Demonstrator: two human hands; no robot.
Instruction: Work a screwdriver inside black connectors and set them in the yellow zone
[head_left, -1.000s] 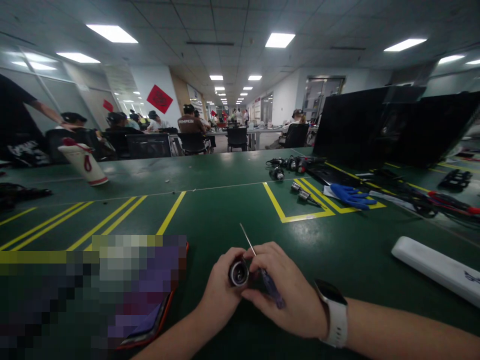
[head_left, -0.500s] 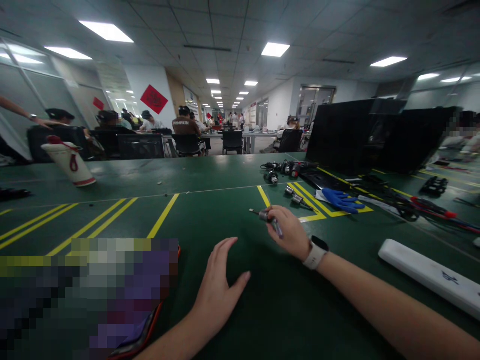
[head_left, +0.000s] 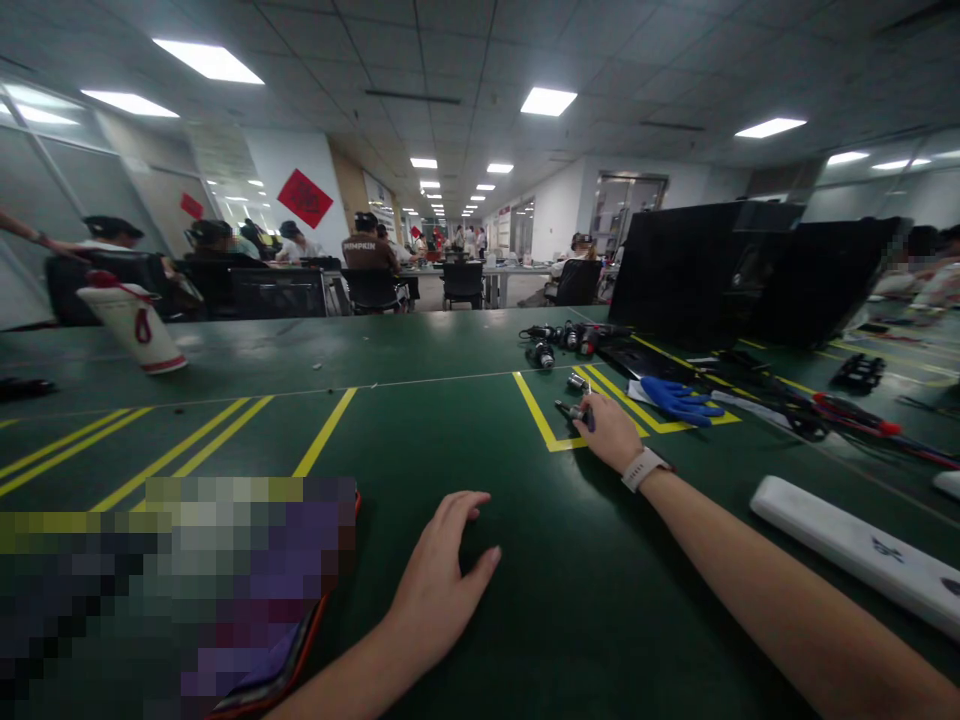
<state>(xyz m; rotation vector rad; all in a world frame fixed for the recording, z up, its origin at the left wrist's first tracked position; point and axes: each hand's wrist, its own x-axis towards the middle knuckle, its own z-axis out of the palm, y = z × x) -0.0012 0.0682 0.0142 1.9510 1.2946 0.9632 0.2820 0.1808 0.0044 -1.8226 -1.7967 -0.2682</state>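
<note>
One small metal piece (head_left: 570,411) is pinched, along with a dark handle (head_left: 590,420), in the fingers of the right hand (head_left: 611,437), within the yellow tape (head_left: 534,414) toward the far edge of the tabletop (head_left: 420,440). Just beyond lies a metal cylinder (head_left: 577,383) that a careless fingertip might set rolling, while a loosened pinch could drop either held item. Well apart, farther from that edge, the left hand (head_left: 439,575) is relaxed, grasping nothing.
</note>
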